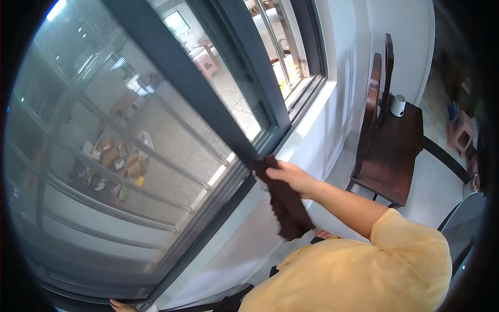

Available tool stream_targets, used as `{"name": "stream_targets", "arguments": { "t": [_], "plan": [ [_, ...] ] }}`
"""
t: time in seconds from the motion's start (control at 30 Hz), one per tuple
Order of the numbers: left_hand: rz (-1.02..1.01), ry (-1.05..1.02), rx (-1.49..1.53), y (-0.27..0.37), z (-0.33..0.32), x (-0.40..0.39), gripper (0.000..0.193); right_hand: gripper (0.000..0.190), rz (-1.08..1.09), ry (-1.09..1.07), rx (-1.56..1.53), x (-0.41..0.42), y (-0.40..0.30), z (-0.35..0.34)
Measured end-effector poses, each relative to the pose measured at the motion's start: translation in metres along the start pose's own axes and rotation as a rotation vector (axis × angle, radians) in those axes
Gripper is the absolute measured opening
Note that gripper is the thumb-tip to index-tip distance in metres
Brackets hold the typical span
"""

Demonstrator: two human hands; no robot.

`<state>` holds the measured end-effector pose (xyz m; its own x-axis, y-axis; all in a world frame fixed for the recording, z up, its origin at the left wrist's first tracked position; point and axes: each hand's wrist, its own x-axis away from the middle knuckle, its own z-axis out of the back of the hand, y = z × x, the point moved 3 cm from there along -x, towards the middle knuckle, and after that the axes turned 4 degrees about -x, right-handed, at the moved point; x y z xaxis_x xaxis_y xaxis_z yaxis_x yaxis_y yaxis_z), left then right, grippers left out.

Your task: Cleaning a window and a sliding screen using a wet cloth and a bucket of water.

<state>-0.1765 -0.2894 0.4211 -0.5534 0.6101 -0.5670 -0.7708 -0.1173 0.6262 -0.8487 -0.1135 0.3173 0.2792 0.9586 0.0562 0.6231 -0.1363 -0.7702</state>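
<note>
My right hand (290, 175) grips a dark brown cloth (286, 210) with ragged edges. The cloth's upper end lies against the lower corner of a dark grey sliding window frame (187, 82), and the rest hangs down in front of the white wall. At the bottom left, only part of my left hand (122, 306) shows, its fingertips at the frame's edge. The rest of that hand is cut off by the picture's rim. A fine mesh screen (117, 128) fills the near sash, with metal bars behind it.
To the right of the wall stands a dark wooden chair (390, 156) bearing a white cylindrical object (398, 105). A pink plastic stool (462, 130) is farther off. The white window sill (300, 132) runs along the frame. Beyond the screen, several items (124, 160) lie on the floor.
</note>
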Motion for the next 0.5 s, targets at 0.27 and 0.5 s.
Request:
{"name": "stream_targets", "arguments": {
  "t": [0.27, 0.5],
  "plan": [
    [-0.637, 0.832, -0.349, 0.113, 0.023, 0.065, 0.045, 0.039, -0.011, 0.302, -0.145, 0.016, -0.041, 0.056],
    [-1.373, 0.261, 0.036, 0.305, -0.019, 0.235, 0.05, 0.045, 0.149, 0.131, -0.104, 0.005, -0.059, 0.033]
  ]
}}
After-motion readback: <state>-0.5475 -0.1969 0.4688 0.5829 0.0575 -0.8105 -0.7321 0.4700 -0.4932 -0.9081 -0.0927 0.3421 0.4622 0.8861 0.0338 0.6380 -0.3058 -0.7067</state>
